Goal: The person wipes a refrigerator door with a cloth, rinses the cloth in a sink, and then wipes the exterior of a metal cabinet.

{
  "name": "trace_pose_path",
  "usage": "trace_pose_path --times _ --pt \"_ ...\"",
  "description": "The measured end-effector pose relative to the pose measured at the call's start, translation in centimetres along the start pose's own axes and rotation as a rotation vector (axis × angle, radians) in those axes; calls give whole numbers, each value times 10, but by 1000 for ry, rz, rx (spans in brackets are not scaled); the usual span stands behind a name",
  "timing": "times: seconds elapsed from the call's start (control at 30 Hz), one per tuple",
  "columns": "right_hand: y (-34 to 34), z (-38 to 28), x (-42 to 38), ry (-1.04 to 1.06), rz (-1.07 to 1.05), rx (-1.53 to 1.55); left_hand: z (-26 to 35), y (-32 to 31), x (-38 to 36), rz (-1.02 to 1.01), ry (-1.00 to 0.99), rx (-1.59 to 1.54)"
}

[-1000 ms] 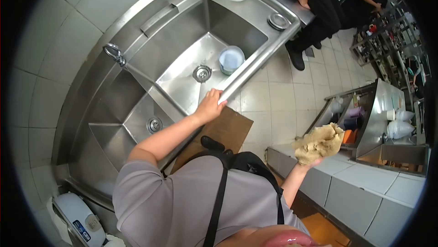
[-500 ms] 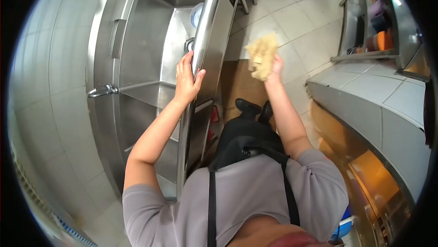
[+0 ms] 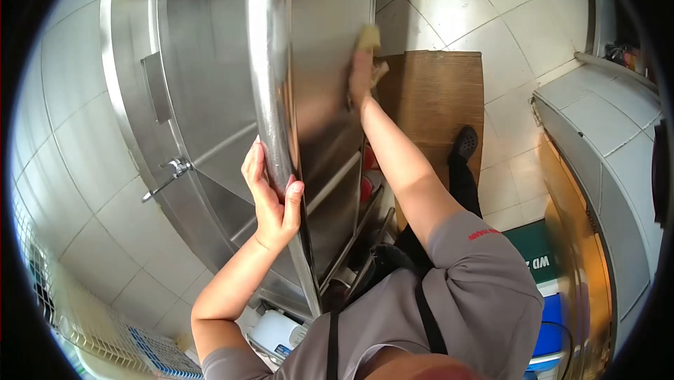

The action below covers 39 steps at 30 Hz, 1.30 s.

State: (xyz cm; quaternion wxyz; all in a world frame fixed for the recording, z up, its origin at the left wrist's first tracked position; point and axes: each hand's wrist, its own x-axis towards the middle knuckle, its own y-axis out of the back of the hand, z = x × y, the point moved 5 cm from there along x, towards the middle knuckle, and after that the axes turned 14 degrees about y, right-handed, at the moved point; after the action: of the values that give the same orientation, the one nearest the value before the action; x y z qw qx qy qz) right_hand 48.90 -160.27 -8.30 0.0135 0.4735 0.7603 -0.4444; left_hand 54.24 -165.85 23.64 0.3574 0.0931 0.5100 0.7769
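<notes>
A crumpled, tan cloth (image 3: 369, 42) is pressed flat against the shiny steel front panel of the sink (image 3: 330, 64) under the right hand (image 3: 360, 78), well apart from the left hand (image 3: 274, 201), which grips the sink's rounded rim.

Pale tiled floor (image 3: 449, 8) carries a flat cardboard sheet (image 3: 439, 99) lying against the steel sink unit's (image 3: 330, 50) foot, one black shoe (image 3: 465, 143) on the cardboard's near edge.
</notes>
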Motion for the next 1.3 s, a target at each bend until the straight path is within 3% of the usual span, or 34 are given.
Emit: trace_pose_path --times 0.13,0.2,0.23,0.3,0.37,0.43,0.5,0.53,0.6,0.63,0.67,0.7,0.73,0.8,0.87,0.93,0.97,1.0,1.03,1.17,1.2,1.23,1.27,1.3 --pt "27 12 -61 -57 385 -388 -1 -2 -2 -16 12 -31" --pt "-18 50 -118 62 -556 -1906 2 -1 0 -14 13 -15" --pt "-25 32 -123 66 -553 -1900 2 -2 0 -16 18 -51" --pt "-54 -66 -122 650 -335 -715 0 -3 -1 -34 26 -91" --pt "-56 -92 -57 762 -273 -566 -3 -2 -1 -26 8 -74" --pt "-62 -81 20 428 -568 -1823 0 -3 -1 -10 5 -49" --pt "-38 -111 42 594 251 -387 0 -6 -3 -5 28 -69" --pt "-35 -109 30 587 255 -386 1 -5 -3 4 46 -56" --pt "-62 -89 -11 569 -460 -2009 -1 -6 -3 -14 60 -102" --pt "-60 -62 -59 587 -536 -1694 -2 -5 -4 -12 54 -72" --pt "-60 -60 -120 366 -775 -1462 -2 -4 -4 -9 48 -37" --pt "-49 -55 -174 548 -411 -773 -1 -4 -3 -8 44 -33" --pt "-43 -50 -219 562 -739 -704 0 -5 -3 -8 41 -49" --pt "-42 -37 -208 662 -726 -782 -1 -5 -5 -18 43 -53" --pt "-53 -65 -144 906 -581 -739 -6 -4 -6 -8 60 -131" --pt "-67 -99 -52 937 -331 -737 -10 -3 -6 18 14 -67" --pt "-71 -110 -2 661 -245 -496 -11 -3 -5 25 7 -68" --pt "-71 -93 45 979 -221 -1426 -11 -3 -6 28 8 -72" --pt "-55 -83 95 676 -60 -1020 -12 -3 -7 33 12 -79" --pt "-49 -92 73 459 147 -770 -6 -5 -6 23 31 -115" --pt "-57 -89 26 606 148 -645 -7 -5 -6 22 27 -125" --pt "-71 -81 -45 808 -138 -1315 -9 -4 -7 17 40 -118" --pt "-61 -60 -107 739 -109 -819 -9 -4 -7 14 51 -110" --pt "-52 -62 -160 639 -223 -553 -7 -5 -6 10 60 -107"
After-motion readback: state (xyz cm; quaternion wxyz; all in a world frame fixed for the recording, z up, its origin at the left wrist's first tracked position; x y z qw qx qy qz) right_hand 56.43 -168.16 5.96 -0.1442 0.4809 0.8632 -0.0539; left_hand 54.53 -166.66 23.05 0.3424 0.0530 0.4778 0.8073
